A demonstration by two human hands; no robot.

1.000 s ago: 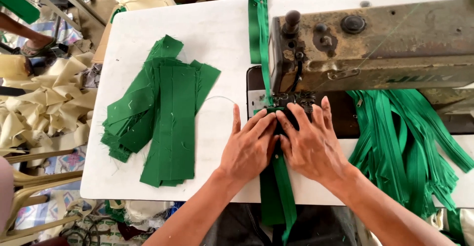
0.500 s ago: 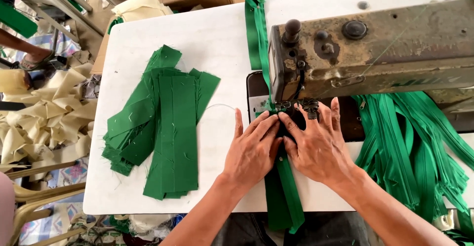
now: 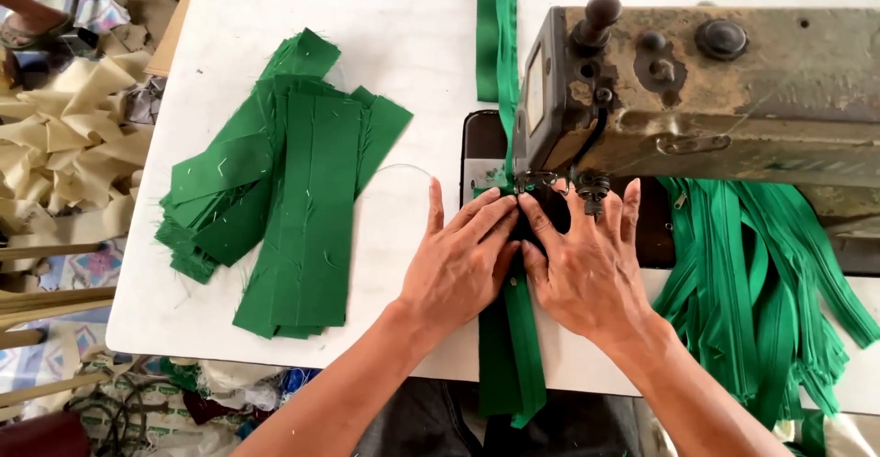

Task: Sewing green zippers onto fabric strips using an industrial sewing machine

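The single head-worn camera looks steeply down from close above the white surface [image 3: 412, 44], facing 12 o'clock, with the sewing machine [image 3: 715, 99] at 1 o'clock and both forearms entering from 6 o'clock.

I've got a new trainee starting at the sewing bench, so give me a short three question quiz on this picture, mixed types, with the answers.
1. True or false: both hands press flat on the green strip at the sewing machine.
2. Where does the stack of green fabric pieces lie? A) beside the left hand B) beside the right hand C) on the machine
3. Fill in: the bundle of green zipper tapes hangs over the table's ____ side.

Key: 1 true; 2 A; 3 right.
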